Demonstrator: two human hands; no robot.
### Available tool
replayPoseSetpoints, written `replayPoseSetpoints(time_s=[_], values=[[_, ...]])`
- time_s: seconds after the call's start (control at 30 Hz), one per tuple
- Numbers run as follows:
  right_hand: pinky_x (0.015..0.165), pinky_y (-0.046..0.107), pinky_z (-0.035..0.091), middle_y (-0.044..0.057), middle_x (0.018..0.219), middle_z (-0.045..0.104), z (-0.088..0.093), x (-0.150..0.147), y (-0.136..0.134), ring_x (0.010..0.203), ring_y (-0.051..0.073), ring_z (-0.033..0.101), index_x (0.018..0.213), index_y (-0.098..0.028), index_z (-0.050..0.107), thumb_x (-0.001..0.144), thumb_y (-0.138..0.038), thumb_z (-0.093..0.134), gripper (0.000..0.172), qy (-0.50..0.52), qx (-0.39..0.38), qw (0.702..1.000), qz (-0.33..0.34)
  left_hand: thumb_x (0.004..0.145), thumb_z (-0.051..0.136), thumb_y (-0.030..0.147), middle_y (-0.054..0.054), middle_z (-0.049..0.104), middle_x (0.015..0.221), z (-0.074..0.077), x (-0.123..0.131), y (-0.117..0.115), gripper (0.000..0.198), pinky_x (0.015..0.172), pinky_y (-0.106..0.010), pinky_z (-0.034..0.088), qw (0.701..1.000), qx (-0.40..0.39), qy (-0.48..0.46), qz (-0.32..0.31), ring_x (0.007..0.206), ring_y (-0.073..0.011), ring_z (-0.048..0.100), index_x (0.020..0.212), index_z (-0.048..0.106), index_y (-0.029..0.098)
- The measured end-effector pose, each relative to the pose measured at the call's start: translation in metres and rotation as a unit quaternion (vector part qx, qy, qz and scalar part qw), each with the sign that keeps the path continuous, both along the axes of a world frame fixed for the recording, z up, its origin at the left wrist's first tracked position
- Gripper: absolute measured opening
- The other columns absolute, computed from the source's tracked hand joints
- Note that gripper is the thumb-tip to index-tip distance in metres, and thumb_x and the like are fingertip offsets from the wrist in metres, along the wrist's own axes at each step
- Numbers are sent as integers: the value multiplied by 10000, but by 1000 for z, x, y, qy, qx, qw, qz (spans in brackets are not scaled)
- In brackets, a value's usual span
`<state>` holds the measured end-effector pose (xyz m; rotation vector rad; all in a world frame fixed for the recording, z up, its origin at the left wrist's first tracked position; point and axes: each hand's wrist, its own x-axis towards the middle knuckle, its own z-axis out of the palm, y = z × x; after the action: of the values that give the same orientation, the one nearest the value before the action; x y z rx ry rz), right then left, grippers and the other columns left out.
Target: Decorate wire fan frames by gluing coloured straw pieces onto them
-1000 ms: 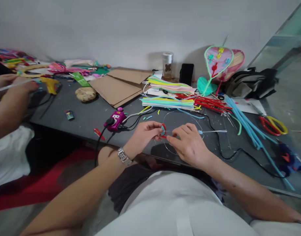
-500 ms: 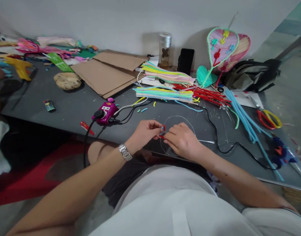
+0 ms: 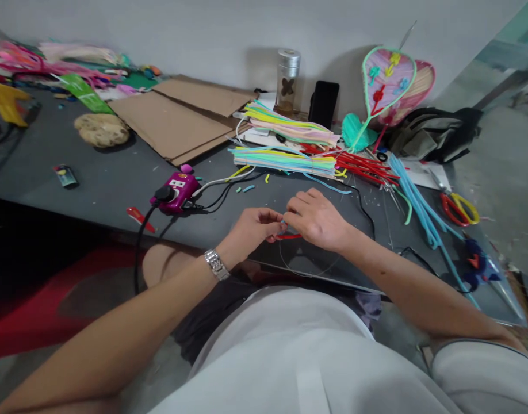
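Observation:
My left hand [image 3: 257,230], with a metal watch on its wrist, pinches a small red and blue pipe-cleaner piece [image 3: 289,236] at the table's front edge. Touching it from the right, my right hand [image 3: 313,218] has its fingers bent together over the blue part; its fingertips are partly hidden. A red strip of the piece sticks out below the right fingers. A thin wire loop [image 3: 305,274] hangs under both hands.
Behind the hands lie bundled pastel pipe cleaners [image 3: 285,161] and red ones [image 3: 365,167]. A purple power socket [image 3: 178,190] is at left; scissors [image 3: 458,208], a blue glue gun [image 3: 479,264] and light-blue strips [image 3: 419,207] are at right. Cardboard [image 3: 173,123] lies behind.
My right hand has moved up and slightly left, its fingers now over the top of the piece. More of the red strip shows. The view has shifted a little, and the person at left is out of view.

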<state>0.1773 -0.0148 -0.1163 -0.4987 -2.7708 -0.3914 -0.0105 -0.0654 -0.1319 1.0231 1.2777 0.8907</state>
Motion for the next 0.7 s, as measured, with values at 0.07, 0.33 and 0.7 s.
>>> replayPoseSetpoints(time_s=[0.07,0.33,0.7], values=[[726,371,233,66,817,621,4,-2,0,800,222,440,879,-184,698,1044,-210,467,286,-22,5,1000,6,570,843,309,-2,678,647,1,0,0,282,558,-233,465,1000,-1,-12,3,543,-92,543,754,727,129],[690,365,233,78,791,650,25,-19,3,780,218,487,919,-146,700,1034,-181,481,250,-123,-14,992,26,577,774,270,15,622,555,-5,0,0,162,497,-214,374,999,41,-9,32,501,-79,473,628,679,148],[671,312,286,78,921,707,58,-13,9,829,195,586,962,-137,705,988,-241,593,156,-98,-203,972,-69,586,856,345,-26,700,686,-10,3,-3,284,543,-235,438,999,21,-23,38,570,-105,565,736,724,143]])
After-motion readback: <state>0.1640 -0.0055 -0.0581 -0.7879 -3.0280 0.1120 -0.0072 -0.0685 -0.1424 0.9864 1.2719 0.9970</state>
